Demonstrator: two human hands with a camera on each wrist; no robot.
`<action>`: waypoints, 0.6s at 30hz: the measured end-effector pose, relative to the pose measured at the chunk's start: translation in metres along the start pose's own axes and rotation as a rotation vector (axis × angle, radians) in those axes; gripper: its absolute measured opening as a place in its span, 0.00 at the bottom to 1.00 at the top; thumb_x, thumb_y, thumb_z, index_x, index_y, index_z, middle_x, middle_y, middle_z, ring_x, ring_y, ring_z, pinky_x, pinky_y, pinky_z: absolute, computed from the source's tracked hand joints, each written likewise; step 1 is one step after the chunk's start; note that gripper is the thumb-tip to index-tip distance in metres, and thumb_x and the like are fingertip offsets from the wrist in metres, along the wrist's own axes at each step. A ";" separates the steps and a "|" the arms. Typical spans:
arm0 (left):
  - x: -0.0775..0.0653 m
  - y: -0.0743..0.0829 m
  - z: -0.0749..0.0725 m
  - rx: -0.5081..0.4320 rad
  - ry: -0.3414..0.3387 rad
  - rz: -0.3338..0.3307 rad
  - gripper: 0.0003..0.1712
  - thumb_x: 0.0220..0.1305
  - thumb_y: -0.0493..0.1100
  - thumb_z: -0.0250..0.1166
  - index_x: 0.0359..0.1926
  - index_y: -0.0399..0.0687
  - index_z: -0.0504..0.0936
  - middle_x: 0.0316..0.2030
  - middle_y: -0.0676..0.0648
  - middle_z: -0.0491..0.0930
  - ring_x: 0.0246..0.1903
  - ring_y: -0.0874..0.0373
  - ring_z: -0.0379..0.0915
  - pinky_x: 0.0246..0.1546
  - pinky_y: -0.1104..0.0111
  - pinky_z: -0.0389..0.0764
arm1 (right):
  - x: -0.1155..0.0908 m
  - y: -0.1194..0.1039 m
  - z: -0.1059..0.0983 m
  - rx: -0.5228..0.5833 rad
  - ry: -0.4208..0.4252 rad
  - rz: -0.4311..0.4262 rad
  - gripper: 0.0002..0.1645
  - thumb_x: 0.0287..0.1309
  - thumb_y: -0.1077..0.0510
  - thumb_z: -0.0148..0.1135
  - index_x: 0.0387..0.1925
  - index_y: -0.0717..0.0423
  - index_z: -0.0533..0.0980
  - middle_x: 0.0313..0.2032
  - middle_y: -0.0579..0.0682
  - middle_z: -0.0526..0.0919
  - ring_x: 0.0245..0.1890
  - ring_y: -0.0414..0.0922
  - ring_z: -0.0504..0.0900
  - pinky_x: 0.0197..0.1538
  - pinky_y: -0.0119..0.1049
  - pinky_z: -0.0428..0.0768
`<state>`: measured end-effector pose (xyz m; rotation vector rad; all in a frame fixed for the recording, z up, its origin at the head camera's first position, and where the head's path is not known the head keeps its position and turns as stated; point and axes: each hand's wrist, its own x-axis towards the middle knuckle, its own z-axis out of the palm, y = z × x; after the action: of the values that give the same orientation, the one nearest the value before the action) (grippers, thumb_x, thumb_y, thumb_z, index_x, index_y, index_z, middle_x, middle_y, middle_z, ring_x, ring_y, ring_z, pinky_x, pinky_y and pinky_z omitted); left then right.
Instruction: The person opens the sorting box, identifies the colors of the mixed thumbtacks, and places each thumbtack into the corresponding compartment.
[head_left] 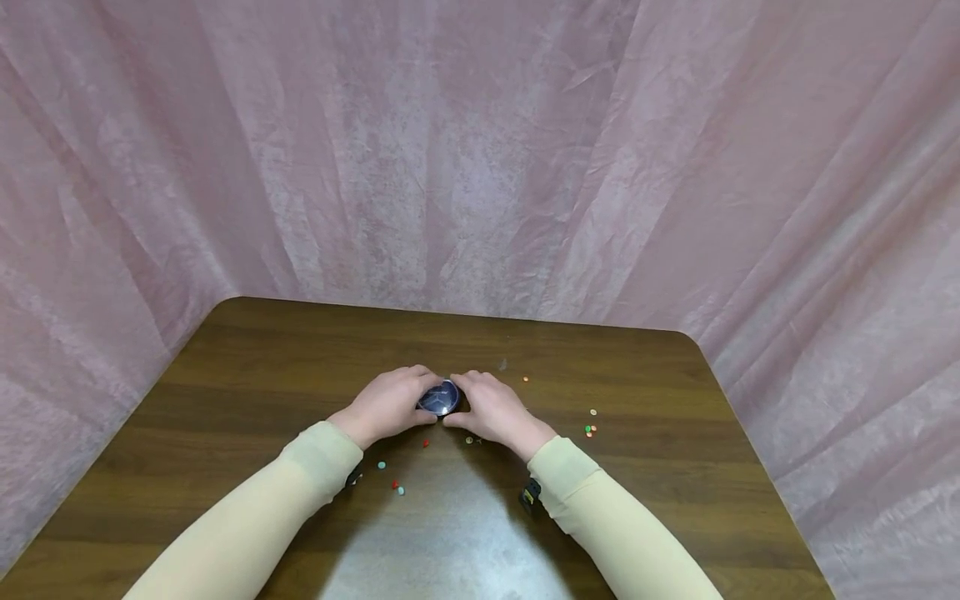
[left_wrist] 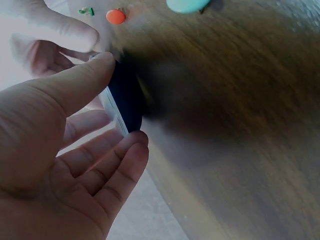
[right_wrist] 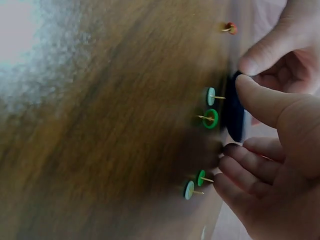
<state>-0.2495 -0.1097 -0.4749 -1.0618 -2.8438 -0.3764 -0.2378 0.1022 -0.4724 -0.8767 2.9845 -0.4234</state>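
Both hands hold a shallow round dark-blue case [head_left: 439, 398] with a shiny top, low over the middle of the table. My left hand [head_left: 392, 403] grips its left edge between thumb and fingers, and my right hand [head_left: 495, 410] grips the right edge. The two thumbs nearly meet at the near side. From the left wrist, the case [left_wrist: 125, 97] appears edge-on, with a pale rim beside its dark part. Thumbtacks lie nearby, including a turquoise thumbtack [head_left: 382, 465] and a red thumbtack [head_left: 426, 443]. Whatever is inside the case cannot be made out.
More thumbtacks lie to the right, among them a green thumbtack [head_left: 588, 428] and an orange thumbtack [head_left: 526, 379]. Several stand pin-sideways in the right wrist view, such as a pale thumbtack [right_wrist: 189, 190]. Pink curtains [head_left: 450, 167] hang behind the wooden table [head_left: 300, 342].
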 end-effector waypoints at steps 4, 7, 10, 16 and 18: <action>0.001 -0.001 0.000 -0.012 0.004 0.012 0.29 0.54 0.54 0.75 0.55 0.47 0.82 0.49 0.49 0.79 0.45 0.57 0.77 0.46 0.63 0.77 | 0.005 -0.002 0.003 -0.030 0.002 0.018 0.38 0.56 0.36 0.69 0.62 0.53 0.75 0.52 0.48 0.79 0.51 0.46 0.76 0.52 0.38 0.76; 0.002 0.000 -0.001 -0.003 0.006 0.025 0.28 0.54 0.54 0.76 0.53 0.47 0.82 0.48 0.49 0.79 0.44 0.57 0.77 0.45 0.64 0.77 | 0.006 -0.003 0.003 -0.054 0.001 0.029 0.37 0.56 0.35 0.69 0.60 0.52 0.76 0.50 0.47 0.78 0.49 0.45 0.75 0.52 0.38 0.76; 0.002 0.000 -0.003 0.013 0.009 0.034 0.28 0.53 0.54 0.76 0.52 0.47 0.83 0.47 0.49 0.80 0.44 0.57 0.77 0.45 0.63 0.77 | 0.007 -0.003 0.003 -0.074 0.010 0.024 0.36 0.56 0.36 0.69 0.59 0.52 0.76 0.48 0.47 0.78 0.48 0.45 0.75 0.52 0.37 0.76; 0.002 -0.004 -0.006 0.021 -0.023 0.051 0.29 0.54 0.54 0.75 0.54 0.48 0.83 0.51 0.50 0.80 0.47 0.56 0.78 0.48 0.64 0.77 | 0.011 -0.005 0.006 -0.117 0.023 0.005 0.34 0.55 0.37 0.68 0.55 0.54 0.77 0.47 0.48 0.79 0.45 0.44 0.76 0.51 0.35 0.75; 0.002 -0.005 -0.007 0.015 -0.040 0.056 0.29 0.56 0.54 0.75 0.56 0.48 0.83 0.52 0.49 0.80 0.48 0.56 0.78 0.49 0.63 0.77 | 0.013 -0.005 0.007 -0.123 0.014 0.009 0.34 0.55 0.36 0.68 0.55 0.54 0.77 0.47 0.48 0.79 0.45 0.44 0.76 0.52 0.35 0.75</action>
<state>-0.2545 -0.1137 -0.4686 -1.1559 -2.8393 -0.3320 -0.2450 0.0897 -0.4765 -0.8716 3.0537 -0.2486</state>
